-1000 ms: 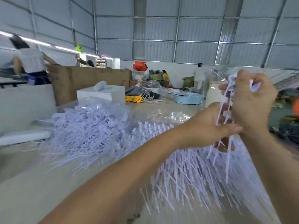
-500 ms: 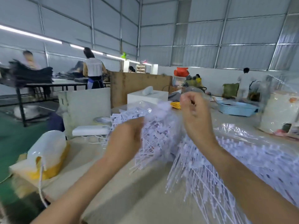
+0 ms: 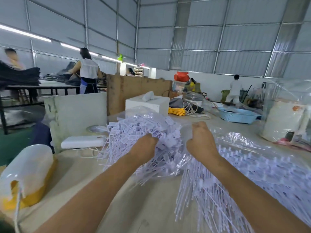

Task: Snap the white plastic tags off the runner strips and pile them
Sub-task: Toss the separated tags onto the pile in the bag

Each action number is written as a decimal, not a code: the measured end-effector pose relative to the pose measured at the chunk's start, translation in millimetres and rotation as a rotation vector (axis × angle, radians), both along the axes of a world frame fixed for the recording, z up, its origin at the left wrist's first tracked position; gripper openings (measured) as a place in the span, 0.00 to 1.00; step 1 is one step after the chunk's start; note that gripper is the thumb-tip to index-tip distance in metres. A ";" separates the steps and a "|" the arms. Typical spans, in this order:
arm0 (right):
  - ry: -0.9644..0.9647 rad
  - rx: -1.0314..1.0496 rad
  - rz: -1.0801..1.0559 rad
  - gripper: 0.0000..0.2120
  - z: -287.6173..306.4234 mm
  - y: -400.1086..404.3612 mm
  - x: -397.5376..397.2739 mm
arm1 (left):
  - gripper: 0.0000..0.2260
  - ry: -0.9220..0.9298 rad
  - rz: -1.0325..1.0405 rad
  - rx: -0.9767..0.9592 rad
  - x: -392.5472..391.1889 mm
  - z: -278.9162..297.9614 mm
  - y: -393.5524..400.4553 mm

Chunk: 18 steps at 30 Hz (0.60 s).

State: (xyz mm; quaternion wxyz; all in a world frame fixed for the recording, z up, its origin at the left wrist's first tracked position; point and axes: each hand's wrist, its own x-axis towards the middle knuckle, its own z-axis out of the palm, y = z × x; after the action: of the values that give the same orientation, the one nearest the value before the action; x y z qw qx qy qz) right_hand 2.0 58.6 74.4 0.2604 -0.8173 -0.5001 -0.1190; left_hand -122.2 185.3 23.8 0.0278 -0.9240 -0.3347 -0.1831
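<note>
Tags (image 3: 144, 132) now sit heaped on the table (image 3: 87, 180) left of the runner strips (image 3: 252, 165). My left hand (image 3: 143, 147) has dropped onto that heap, fingers buried, grip unclear. My right hand (image 3: 200, 142), previously raised, is fisted, seemingly on clear film. Batch delivered; next strip due.

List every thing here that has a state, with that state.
left hand: curled, buried in the loose tags
right hand: curled, what it holds unclear
loose tags: heaped, tangled
runner strips: lying flat, tags attached
blue basket: upright
tape roll: lying flat
</note>
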 end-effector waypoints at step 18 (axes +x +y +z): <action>0.025 -0.119 0.112 0.29 -7.5 -30.7 30.4 | 0.16 0.474 0.232 0.187 10.0 34.0 -105.3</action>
State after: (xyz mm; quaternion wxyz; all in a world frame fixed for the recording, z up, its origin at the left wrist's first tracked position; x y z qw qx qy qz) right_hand 32.4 27.9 66.9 0.2240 -0.8035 -0.5478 -0.0641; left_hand -112.2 80.0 57.8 0.2112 -0.8899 -0.4040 0.0123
